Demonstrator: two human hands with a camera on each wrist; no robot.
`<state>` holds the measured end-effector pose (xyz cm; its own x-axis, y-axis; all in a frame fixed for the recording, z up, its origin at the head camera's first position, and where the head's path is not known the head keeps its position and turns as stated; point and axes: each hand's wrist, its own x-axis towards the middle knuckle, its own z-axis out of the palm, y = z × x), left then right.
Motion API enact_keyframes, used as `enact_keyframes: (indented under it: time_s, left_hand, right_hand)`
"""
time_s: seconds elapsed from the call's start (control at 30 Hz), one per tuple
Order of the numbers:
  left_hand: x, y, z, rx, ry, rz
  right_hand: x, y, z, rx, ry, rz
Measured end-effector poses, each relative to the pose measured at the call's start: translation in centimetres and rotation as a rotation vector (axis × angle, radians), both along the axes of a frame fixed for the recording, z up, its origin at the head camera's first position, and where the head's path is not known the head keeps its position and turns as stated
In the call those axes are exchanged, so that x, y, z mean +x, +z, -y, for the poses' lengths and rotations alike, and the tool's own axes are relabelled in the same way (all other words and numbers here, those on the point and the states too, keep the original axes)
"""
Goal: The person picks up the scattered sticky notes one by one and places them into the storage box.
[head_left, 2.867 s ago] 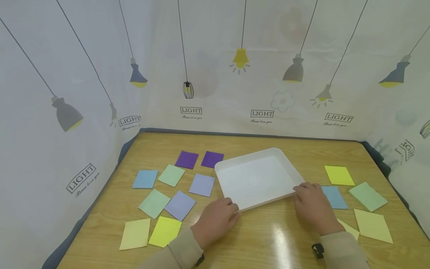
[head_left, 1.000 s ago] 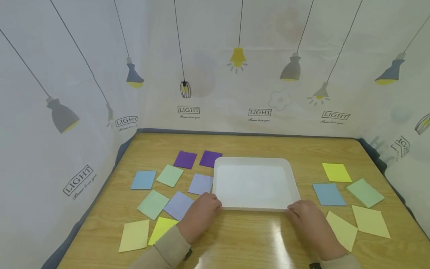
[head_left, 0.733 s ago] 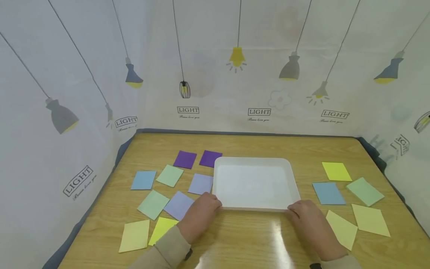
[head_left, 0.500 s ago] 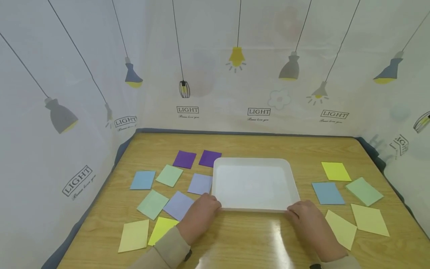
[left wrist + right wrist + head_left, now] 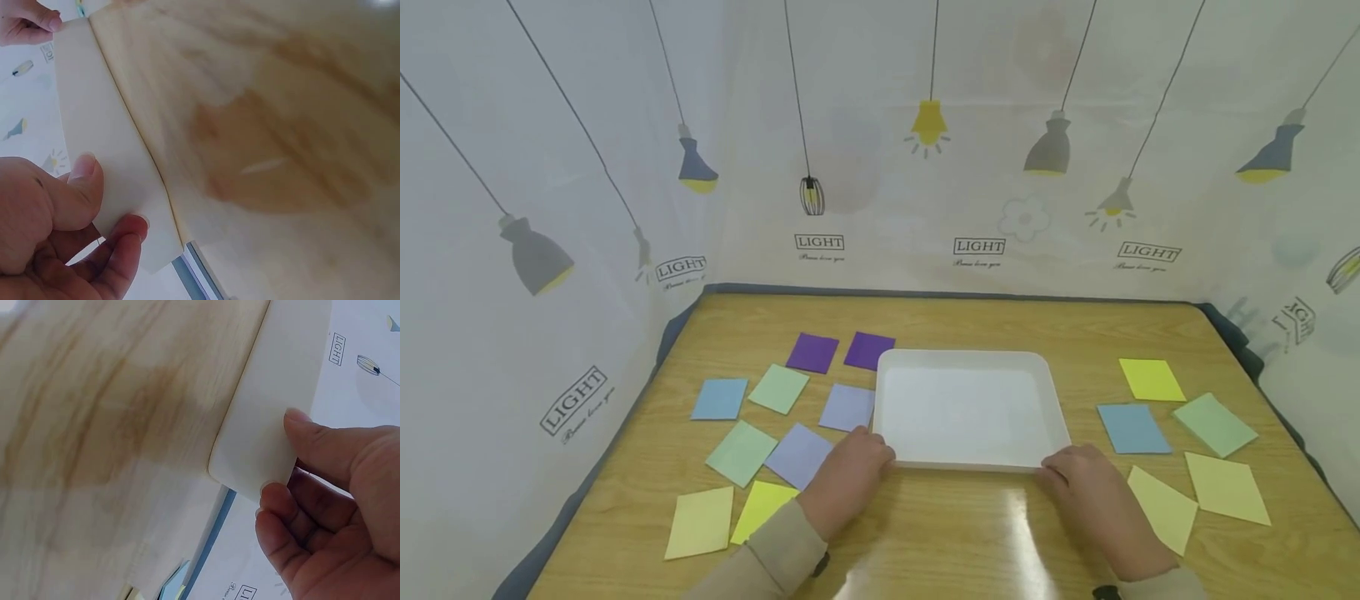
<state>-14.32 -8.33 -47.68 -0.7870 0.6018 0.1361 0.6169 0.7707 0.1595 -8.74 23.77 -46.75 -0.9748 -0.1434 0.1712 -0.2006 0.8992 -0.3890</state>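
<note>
A shallow white tray (image 5: 970,408) with rounded corners lies on the wooden table, its long side toward me, and nothing is in it. My left hand (image 5: 848,473) grips its near left corner. At the near right corner my right hand (image 5: 1093,504) holds it the same way. In the left wrist view the thumb and fingers of the left hand (image 5: 69,231) pinch the tray's wall (image 5: 94,112). The right wrist view has the right hand (image 5: 337,494) pinching the wall (image 5: 269,406) at the other corner. A purple sticky note (image 5: 869,351) is just behind the tray's far left corner.
Left of the tray lie several paper squares, among them a blue one (image 5: 719,399), a green one (image 5: 741,453) and a pale yellow one (image 5: 698,523). More lie at right, including a bright yellow one (image 5: 1152,380) and a blue one (image 5: 1134,428). Lamp-printed cloth (image 5: 895,208) encloses the table (image 5: 955,542).
Since the oldest frame both hands have turned the tray from slanted to square with the table, its near right corner coming toward me. Over the last second tray and hands stay put.
</note>
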Motion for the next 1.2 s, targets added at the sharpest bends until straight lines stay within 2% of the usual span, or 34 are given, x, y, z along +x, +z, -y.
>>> enact_keyframes:
  time_s: [0.23, 0.63, 0.97, 1.2]
  left_hand:
    - [-0.1, -0.1, 0.0, 0.005, -0.020, -0.036]
    - [0.0, 0.0, -0.2, -0.008, 0.003, -0.004]
    - [-0.3, 0.3, -0.2, -0.001, -0.036, -0.041]
    - [-0.2, 0.2, 0.1, 0.011, -0.004, -0.008]
  right_hand:
    - [0.1, 0.2, -0.5, 0.013, -0.005, -0.011]
    - [0.1, 1.5, -2.5, -0.046, -0.059, 0.059]
    - [0.2, 0.6, -6.8, -0.049, -0.129, 0.151]
    - [0.2, 0.4, -8.8, -0.034, -0.164, 0.202]
